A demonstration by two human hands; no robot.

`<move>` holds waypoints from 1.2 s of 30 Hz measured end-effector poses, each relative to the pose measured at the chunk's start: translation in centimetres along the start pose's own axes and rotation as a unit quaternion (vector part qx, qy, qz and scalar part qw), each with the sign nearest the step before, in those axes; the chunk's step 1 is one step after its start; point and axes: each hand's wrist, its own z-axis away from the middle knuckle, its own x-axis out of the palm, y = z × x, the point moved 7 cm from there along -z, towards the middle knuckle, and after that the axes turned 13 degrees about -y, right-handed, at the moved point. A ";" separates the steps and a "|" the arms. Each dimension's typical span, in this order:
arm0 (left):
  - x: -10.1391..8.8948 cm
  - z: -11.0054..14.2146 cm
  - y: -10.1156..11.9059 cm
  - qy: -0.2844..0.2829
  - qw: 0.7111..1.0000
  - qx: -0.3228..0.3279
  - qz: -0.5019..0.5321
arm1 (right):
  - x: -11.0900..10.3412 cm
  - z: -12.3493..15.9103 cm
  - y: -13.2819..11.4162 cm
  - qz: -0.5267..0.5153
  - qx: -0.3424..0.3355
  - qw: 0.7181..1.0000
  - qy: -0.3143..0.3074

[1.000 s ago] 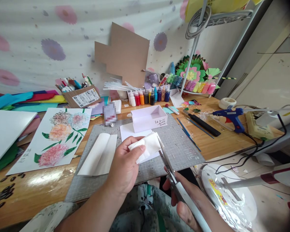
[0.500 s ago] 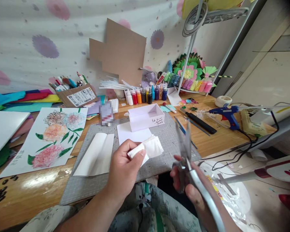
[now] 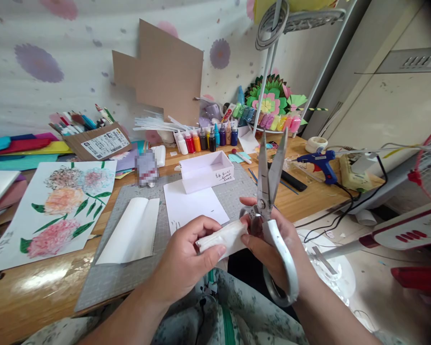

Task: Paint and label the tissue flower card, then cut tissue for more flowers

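Note:
Between the thumb and fingers of my left hand (image 3: pixel 190 258) is a folded wad of white paper (image 3: pixel 222 239), held over the near edge of the grey cutting mat (image 3: pixel 125 282). My right hand (image 3: pixel 276 239) is closed around a pair of metal scissors (image 3: pixel 269 187), their blades pointing up and slightly apart. The thumb and a finger of that hand also pinch the right end of the wad. A folded white sheet (image 3: pixel 129 232) lies on the mat to the left, and a flat white sheet (image 3: pixel 194 201) lies beyond my hands.
A white open box (image 3: pixel 208 175) stands behind the flat sheet, before a row of paint bottles (image 3: pixel 204 141). To the left lies a flower painting (image 3: pixel 62 211) near a cardboard pen box (image 3: pixel 98 139). A blue glue gun (image 3: pixel 319 163) with cables sits at the right.
My right hand has come left and up with the scissors and now touches the wad. The wad has been turned and is gripped at both ends. The view has shifted right.

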 end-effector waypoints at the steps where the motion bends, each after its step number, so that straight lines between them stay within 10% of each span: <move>1: 0.0 -0.1 0.2 -0.001 1.000 -0.010 -0.025 | -0.1 0.0 0.0 0.010 -0.008 1.000 -0.001; 9: -1.2 0.8 2.7 0.162 0.956 0.123 -0.213 | -0.8 0.8 -0.9 0.070 -0.087 0.993 0.027; 18: -1.7 1.2 2.5 0.210 0.937 0.143 -0.239 | 0.5 0.9 -0.8 0.094 -0.106 0.990 0.009; 30: -1.5 1.0 2.7 0.213 0.922 0.134 -0.293 | 0.7 1.0 -0.7 0.122 -0.100 0.987 0.030; 36: -0.7 -0.6 -0.7 0.075 0.997 0.011 0.013 | 0.5 0.9 -0.6 0.159 -0.100 0.982 0.036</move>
